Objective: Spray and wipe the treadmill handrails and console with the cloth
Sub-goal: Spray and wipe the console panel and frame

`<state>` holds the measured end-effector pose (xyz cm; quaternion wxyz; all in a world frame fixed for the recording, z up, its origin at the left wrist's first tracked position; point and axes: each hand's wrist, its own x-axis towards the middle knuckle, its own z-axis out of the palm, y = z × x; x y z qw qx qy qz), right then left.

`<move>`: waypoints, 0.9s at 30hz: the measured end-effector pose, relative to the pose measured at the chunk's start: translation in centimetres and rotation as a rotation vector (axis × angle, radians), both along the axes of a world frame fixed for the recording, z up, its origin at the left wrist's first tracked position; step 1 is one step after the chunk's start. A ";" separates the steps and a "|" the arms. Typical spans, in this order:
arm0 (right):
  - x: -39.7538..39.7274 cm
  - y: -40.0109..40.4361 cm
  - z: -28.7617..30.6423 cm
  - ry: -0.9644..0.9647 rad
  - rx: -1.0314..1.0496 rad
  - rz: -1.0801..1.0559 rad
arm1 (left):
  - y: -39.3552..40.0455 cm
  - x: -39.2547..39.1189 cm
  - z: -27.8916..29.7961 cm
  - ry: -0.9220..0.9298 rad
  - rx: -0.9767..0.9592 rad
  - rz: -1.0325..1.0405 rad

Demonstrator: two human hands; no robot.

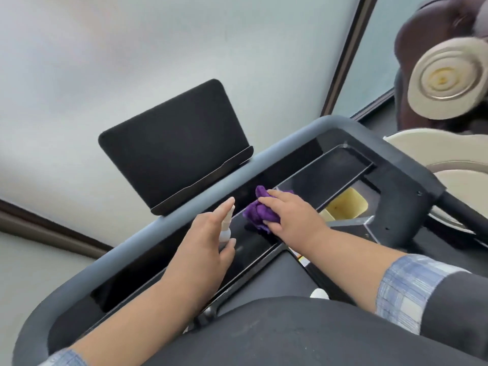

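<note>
The treadmill console [311, 178] is a glossy black panel ringed by a grey handrail [126, 249], with a dark screen [174, 143] standing at its back. My right hand [290, 215] presses a bunched purple cloth [257, 211] onto the middle of the black panel, fingers curled over the cloth. My left hand [203, 247] grips a small white spray bottle [227, 228] just left of the cloth, with the index finger lying along its top and the nozzle end toward the panel.
A yellowish cup holder [346, 204] sits in the console right of the cloth. A cream and brown massage chair [446, 80] stands at the right beyond the handrail. A frosted window fills the background. My dark-clothed body is close against the console's near edge.
</note>
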<state>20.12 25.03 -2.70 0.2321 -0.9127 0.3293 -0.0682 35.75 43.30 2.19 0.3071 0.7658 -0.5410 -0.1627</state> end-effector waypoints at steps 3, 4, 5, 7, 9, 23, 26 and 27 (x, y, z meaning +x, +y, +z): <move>-2.6 -0.8 -0.2 -0.073 0.101 -0.112 | -2.5 -1.3 0.0 0.039 0.009 -0.013; -3.5 -1.1 -0.3 -0.101 0.132 -0.152 | -3.2 -1.8 -0.1 0.037 0.019 -0.022; -4.2 -1.3 -0.3 -0.122 0.157 -0.191 | -3.8 -2.3 -0.1 0.027 0.028 -0.040; -5.6 -1.9 -0.1 -0.154 0.182 -0.250 | -5.1 -3.0 -0.1 0.003 0.053 -0.068; -7.0 -2.6 0.2 -0.198 0.204 -0.287 | -6.8 -3.9 0.0 -0.005 0.062 -0.078; -20.1 -13.0 4.1 -0.282 0.136 -0.310 | -19.1 -16.3 0.2 0.097 0.069 -0.154; -22.6 -16.9 4.6 -0.295 0.073 -0.336 | -21.1 -19.1 0.0 0.117 0.060 -0.172; -23.2 -18.4 4.8 -0.301 0.045 -0.354 | -21.7 -20.0 -0.2 0.120 0.057 -0.173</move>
